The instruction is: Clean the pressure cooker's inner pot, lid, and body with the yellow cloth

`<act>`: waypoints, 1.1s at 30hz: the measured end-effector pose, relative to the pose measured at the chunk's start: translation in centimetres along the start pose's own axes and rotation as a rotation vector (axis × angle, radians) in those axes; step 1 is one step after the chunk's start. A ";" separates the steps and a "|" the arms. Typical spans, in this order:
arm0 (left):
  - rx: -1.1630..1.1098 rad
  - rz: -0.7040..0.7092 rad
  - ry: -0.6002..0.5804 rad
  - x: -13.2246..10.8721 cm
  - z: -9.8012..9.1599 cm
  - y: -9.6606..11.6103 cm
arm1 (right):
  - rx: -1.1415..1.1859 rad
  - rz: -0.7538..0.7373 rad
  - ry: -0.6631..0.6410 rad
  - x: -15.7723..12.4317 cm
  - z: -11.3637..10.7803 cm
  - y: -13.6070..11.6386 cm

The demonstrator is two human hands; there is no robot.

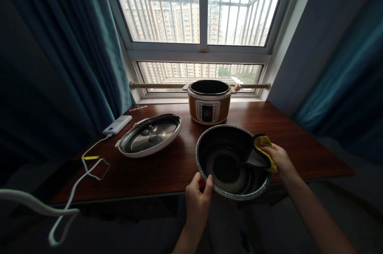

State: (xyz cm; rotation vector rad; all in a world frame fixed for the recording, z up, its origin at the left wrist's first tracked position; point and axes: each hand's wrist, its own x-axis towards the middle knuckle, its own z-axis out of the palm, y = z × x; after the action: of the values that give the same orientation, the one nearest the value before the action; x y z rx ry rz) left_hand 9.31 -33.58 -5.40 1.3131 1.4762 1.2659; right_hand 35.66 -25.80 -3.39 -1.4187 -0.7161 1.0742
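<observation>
On the bench (302, 126) a cooker (209, 106) stood open-topped at 12 o'clock from the pot (229, 164), near it but apart, backed against the window (199, 10). A lid (151, 134) lay at 10 o'clock from the pot, well apart. Farther out on the same line sat a power bank (117, 125), its white cable (89, 168) trailing off the bench toward 8 o'clock. The pot sat at the bench's near edge, mouth open to the camera, its near rim reaching just past that edge. The left hand (197, 200) came up from 6 o'clock, and its grip was pinched on the rim at the pot's 7 o'clock, thumb and fingers together. The right hand (279, 158) lay at the pot's 3 o'clock, its grip clamped on a yellow cloth (263, 142). The cloth was folded over the rim at 2 o'clock and hung against the inner wall.
</observation>
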 end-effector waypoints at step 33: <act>0.091 0.009 0.048 0.3 0.0 0.3 | -1.025 -0.514 -0.805 -13.9 4.4 -4.1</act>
State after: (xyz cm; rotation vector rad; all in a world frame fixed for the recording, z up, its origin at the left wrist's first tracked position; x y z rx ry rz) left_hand 9.28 -33.29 -5.10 1.3580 1.5791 1.2574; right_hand 26.87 -35.80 3.84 -1.4131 -2.3167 0.8476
